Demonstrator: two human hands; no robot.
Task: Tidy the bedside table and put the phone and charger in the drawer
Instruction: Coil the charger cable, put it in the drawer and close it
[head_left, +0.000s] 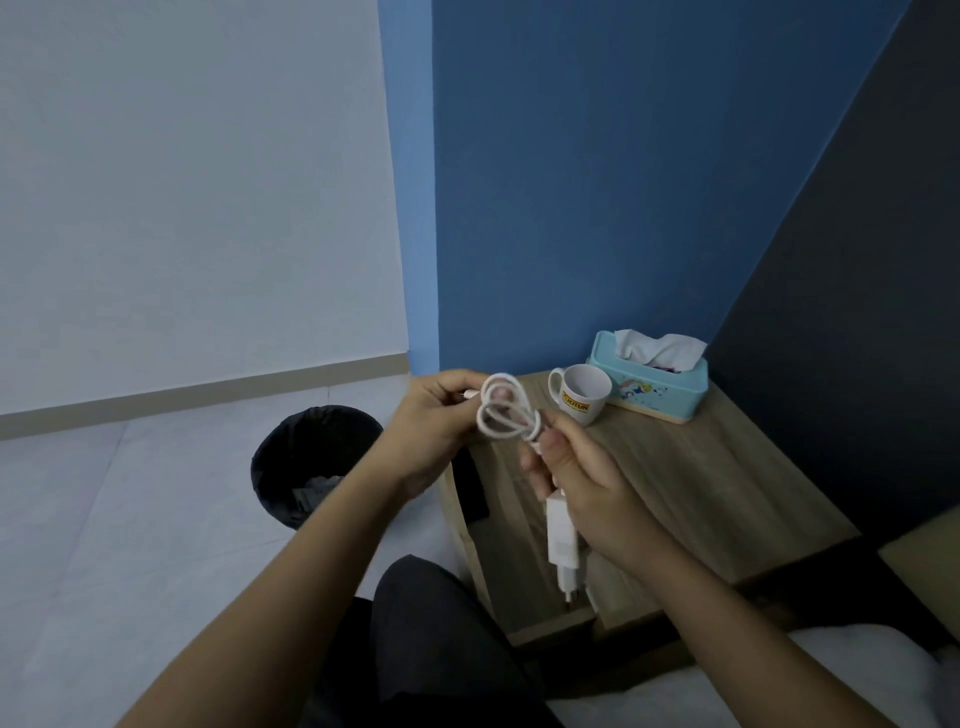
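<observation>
Both hands are working above the near-left part of the wooden bedside surface (727, 478); the left hand (431, 431) is pinching one end of the white cable (506, 410) between thumb and fingers, its grip clenched on the cord; the right hand (587, 488) is grasping the same cable lower down, its grip closed around the cord where the loops gather, at about 4 o'clock from the left hand. The cable is sitting wound into a few small loops between the two hands; the white charger (562, 540) is hanging from the right hand at 6 o'clock, prongs pointing down, above the surface's near edge.

A dark flat object, possibly the phone (474, 488), is lying at the left edge of the surface, partly hidden by the left wrist; I cannot tell for certain what it is. At 1 o'clock from the hands a white mug (581, 394) with a yellow label is standing upright on the surface; just beside it, at its 2 o'clock, a teal tissue box (652, 382) is sitting with a white tissue poking out. A black bin (311, 462) is standing on the floor at 9 o'clock from the surface.
</observation>
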